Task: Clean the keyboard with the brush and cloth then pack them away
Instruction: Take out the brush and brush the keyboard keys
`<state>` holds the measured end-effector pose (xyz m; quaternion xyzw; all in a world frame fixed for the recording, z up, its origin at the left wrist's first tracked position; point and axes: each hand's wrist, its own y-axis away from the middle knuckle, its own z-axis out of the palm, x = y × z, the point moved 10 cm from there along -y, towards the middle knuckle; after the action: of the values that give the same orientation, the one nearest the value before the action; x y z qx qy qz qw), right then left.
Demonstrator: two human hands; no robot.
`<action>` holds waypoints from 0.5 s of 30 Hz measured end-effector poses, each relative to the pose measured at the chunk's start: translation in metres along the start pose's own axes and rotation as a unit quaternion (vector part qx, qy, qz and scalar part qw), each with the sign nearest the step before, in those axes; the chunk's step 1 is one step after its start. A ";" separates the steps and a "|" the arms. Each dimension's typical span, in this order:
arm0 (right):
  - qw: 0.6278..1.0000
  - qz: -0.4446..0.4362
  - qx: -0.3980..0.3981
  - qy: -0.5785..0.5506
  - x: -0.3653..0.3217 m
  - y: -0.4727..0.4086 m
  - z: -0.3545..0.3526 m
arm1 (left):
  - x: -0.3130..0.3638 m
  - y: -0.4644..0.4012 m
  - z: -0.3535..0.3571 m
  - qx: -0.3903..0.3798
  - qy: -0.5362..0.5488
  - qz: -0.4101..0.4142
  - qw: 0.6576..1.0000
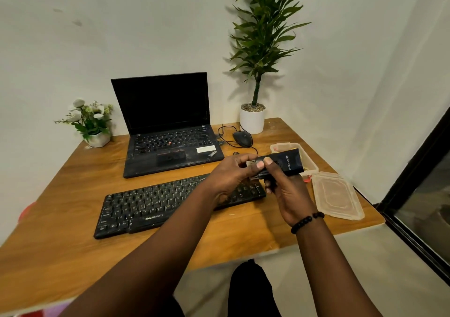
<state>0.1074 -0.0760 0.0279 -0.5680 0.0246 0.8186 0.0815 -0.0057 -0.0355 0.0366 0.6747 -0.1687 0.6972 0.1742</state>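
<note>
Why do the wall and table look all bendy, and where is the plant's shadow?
In the head view, the wide lens curves the table edges and leans the walls outward; the tall plant casts a soft shadow on the wall just left of it; the laptop screen is dark with no glare; the hands look slightly soft, the table sharp.
</note>
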 end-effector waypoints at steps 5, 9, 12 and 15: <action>1.000 -0.011 0.011 0.006 0.003 0.001 0.003 | -0.009 0.003 -0.017 0.021 0.007 -0.002 1.000; 0.995 -0.036 0.072 -0.067 0.008 -0.002 -0.006 | -0.008 -0.002 -0.028 0.017 -0.005 0.009 1.000; 0.988 -0.031 0.121 -0.089 0.021 -0.006 -0.024 | -0.021 -0.009 -0.040 -0.028 -0.244 -0.007 0.969; 0.986 -0.023 0.157 -0.047 0.036 -0.008 -0.042 | -0.050 -0.017 -0.066 -0.038 -0.466 -0.053 0.882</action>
<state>0.1350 -0.0699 -0.0206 -0.5092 0.1360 0.8284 0.1895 -0.0543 0.0098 -0.0150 0.9226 -0.2206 0.2850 0.1374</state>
